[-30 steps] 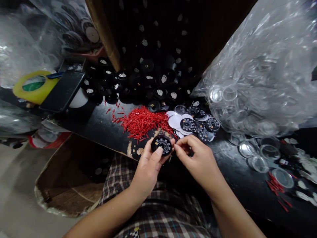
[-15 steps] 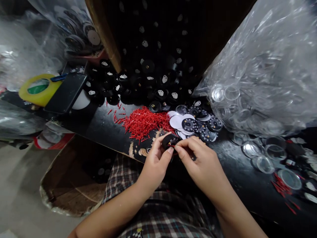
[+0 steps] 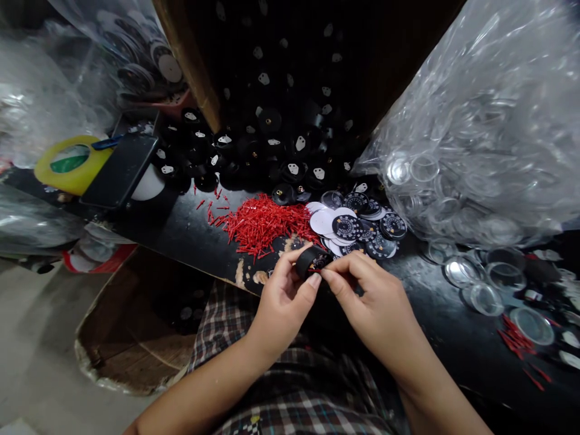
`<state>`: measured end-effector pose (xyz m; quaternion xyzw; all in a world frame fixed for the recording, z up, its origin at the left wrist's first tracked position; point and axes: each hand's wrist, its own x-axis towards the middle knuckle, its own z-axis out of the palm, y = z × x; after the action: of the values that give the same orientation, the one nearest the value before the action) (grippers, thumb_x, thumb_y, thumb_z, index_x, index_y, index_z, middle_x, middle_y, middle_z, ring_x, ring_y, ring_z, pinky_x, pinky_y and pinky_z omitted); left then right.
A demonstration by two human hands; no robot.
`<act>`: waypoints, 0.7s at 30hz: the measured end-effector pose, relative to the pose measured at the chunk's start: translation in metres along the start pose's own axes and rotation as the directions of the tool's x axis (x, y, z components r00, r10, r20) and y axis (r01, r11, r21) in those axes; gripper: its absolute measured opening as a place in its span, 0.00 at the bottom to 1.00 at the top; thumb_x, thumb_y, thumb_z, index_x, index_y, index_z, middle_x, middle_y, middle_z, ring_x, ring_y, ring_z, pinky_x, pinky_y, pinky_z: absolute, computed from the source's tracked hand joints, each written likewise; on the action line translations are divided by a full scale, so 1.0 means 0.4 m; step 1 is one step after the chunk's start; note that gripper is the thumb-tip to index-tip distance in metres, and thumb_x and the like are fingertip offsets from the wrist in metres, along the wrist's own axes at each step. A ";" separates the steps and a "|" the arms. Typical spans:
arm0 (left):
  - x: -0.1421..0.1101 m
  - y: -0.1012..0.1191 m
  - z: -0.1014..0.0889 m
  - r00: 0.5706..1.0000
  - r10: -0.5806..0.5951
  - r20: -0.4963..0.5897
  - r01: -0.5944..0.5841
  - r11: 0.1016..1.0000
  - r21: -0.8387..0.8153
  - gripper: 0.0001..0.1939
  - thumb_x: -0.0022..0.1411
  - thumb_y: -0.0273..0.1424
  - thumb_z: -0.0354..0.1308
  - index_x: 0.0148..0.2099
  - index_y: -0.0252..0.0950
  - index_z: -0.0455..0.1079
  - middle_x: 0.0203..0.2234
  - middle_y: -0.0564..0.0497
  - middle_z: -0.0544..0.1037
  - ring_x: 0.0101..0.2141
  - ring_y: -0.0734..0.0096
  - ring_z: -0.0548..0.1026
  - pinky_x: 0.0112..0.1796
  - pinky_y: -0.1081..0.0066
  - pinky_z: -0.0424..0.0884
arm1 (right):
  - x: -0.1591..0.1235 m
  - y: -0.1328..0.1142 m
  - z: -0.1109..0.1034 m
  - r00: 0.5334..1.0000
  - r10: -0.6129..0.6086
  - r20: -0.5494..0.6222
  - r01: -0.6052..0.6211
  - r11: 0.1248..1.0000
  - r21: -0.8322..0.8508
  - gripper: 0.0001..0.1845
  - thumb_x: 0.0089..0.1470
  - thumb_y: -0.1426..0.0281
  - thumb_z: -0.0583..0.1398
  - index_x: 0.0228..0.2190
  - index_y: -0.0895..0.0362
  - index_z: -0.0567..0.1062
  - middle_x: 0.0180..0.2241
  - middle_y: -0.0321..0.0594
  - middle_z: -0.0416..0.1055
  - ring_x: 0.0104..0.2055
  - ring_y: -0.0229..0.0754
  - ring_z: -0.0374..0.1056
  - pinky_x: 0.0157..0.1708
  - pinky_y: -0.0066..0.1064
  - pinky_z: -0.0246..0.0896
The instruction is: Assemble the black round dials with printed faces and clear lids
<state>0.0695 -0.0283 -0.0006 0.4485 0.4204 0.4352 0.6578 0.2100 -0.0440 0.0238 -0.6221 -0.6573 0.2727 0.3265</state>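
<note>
My left hand [image 3: 290, 293] is closed around the rim of a black round gauge case [image 3: 308, 260], tilted, with a printed dial face partly showing inside. My right hand [image 3: 362, 287] pinches at the case's near edge, where a red pointer [image 3: 313, 271] shows at its fingertips by my left thumb. Just beyond the hands lies a heap of red pointers [image 3: 265, 223]. To its right is a pile of black dial discs [image 3: 347, 226], some turned white side up.
Many black cases [image 3: 294, 172] spill from a large open box at the back. A plastic bag [image 3: 480, 139] of clear covers stands right, with loose clear covers [image 3: 505, 278] before it. Yellow tape [image 3: 52, 175] and a dark phone [image 3: 122, 172] lie left. A carton [image 3: 122, 344] sits below.
The black case has tilted in my left hand, so more of its side wall shows. My right fingertips have stayed close to its near edge.
</note>
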 end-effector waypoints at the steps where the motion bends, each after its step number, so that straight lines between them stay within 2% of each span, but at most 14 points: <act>1: -0.001 -0.001 -0.001 1.000 0.009 -0.008 -0.009 0.999 0.036 0.12 0.62 0.30 0.56 0.49 0.38 0.65 0.49 0.50 0.76 0.50 0.69 0.73 0.52 0.71 0.66 | -0.002 -0.001 0.001 1.000 -0.002 0.003 0.002 1.000 -0.005 0.09 0.61 0.69 0.56 0.28 0.55 0.70 0.27 0.34 0.67 0.32 0.38 0.63 0.34 0.30 0.54; 7: -0.015 0.000 -0.008 0.996 0.081 -0.040 -0.067 0.962 0.265 0.14 0.62 0.25 0.54 0.50 0.42 0.66 0.45 0.55 0.77 0.46 0.72 0.74 0.49 0.72 0.67 | -0.012 -0.016 0.008 1.000 0.031 0.004 -0.031 0.999 0.006 0.12 0.60 0.70 0.56 0.24 0.55 0.67 0.25 0.33 0.66 0.30 0.36 0.63 0.32 0.29 0.54; 10: -0.016 0.004 -0.014 0.994 0.109 -0.022 -0.097 0.944 0.314 0.17 0.60 0.23 0.55 0.51 0.44 0.67 0.45 0.56 0.77 0.45 0.73 0.74 0.49 0.73 0.66 | -0.015 -0.018 0.010 0.999 0.041 -0.012 -0.041 0.999 0.021 0.13 0.60 0.70 0.56 0.23 0.55 0.66 0.23 0.32 0.65 0.28 0.36 0.62 0.30 0.28 0.54; 12: -0.011 0.005 -0.018 0.998 0.063 0.008 -0.063 0.963 0.261 0.17 0.61 0.24 0.54 0.51 0.43 0.67 0.46 0.55 0.77 0.46 0.73 0.74 0.50 0.73 0.66 | -0.016 -0.015 0.009 0.998 0.057 -0.001 -0.057 0.998 0.020 0.13 0.59 0.69 0.57 0.22 0.55 0.65 0.21 0.31 0.64 0.26 0.36 0.61 0.29 0.29 0.53; 14: -0.003 0.005 -0.022 0.998 -0.034 0.047 0.026 0.988 0.151 0.15 0.62 0.27 0.54 0.52 0.41 0.66 0.48 0.53 0.77 0.48 0.71 0.74 0.51 0.72 0.67 | -0.014 -0.008 0.007 0.999 0.040 0.015 -0.040 0.999 0.008 0.13 0.58 0.69 0.58 0.22 0.55 0.66 0.22 0.31 0.64 0.26 0.36 0.61 0.30 0.29 0.54; 17: 0.011 0.008 -0.028 0.986 -0.143 0.084 0.143 0.990 0.015 0.18 0.62 0.30 0.55 0.55 0.39 0.64 0.52 0.50 0.75 0.53 0.68 0.72 0.54 0.70 0.66 | -0.006 0.001 0.006 0.996 -0.095 -0.004 0.094 0.993 -0.074 0.04 0.58 0.71 0.57 0.31 0.56 0.72 0.28 0.35 0.69 0.32 0.39 0.64 0.36 0.33 0.55; 18: 0.013 0.009 -0.029 0.982 -0.161 0.093 0.162 0.987 0.002 0.20 0.62 0.31 0.56 0.56 0.39 0.63 0.54 0.50 0.74 0.54 0.67 0.70 0.55 0.69 0.65 | -0.002 0.003 0.006 0.989 -0.144 -0.018 0.140 0.982 -0.125 0.04 0.58 0.72 0.57 0.35 0.56 0.72 0.30 0.37 0.70 0.34 0.40 0.64 0.38 0.34 0.55; 21: 0.012 0.016 -0.028 0.975 -0.194 0.106 0.189 0.981 0.051 0.23 0.61 0.35 0.59 0.58 0.40 0.64 0.57 0.50 0.72 0.59 0.64 0.65 0.60 0.66 0.59 | 0.010 0.001 0.005 0.970 -0.239 -0.033 0.220 0.931 -0.291 0.04 0.58 0.74 0.56 0.34 0.58 0.72 0.31 0.40 0.71 0.36 0.43 0.65 0.39 0.36 0.53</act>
<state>0.0589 -0.0199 0.0018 0.4424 0.4336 0.3357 0.7096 0.2087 -0.0397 0.0226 -0.5905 -0.7465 0.1137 0.2849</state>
